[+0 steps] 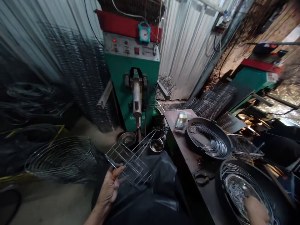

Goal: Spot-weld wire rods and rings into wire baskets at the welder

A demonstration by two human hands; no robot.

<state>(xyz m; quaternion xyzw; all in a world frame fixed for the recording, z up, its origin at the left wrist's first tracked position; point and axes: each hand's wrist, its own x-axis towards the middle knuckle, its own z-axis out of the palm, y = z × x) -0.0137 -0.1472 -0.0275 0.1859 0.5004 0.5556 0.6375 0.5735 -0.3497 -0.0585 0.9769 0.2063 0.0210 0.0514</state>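
My left hand [110,187] is closed on the edge of a wire rack [132,161], a grid of thin metal rods held above my lap. A band of orange-brown material wraps one of its fingers. At the lower right, my right hand [256,211] reaches into a metal bowl [249,180] of small bent wire pieces [235,191]; motion blurs it and its fingertips are hidden. That bowl sits inside a large black pan [220,187], with curved wires around it. Dark material [161,181] covers my lap beneath the rack.
Ahead stands a green welding machine [119,75] with a cylindrical arm. On the right bench [185,143] are another black pan [187,137] of wire rings and pliers [201,178]. Small bowls [156,145] sit below the machine. Stacked wire frames [63,159] stand at left.
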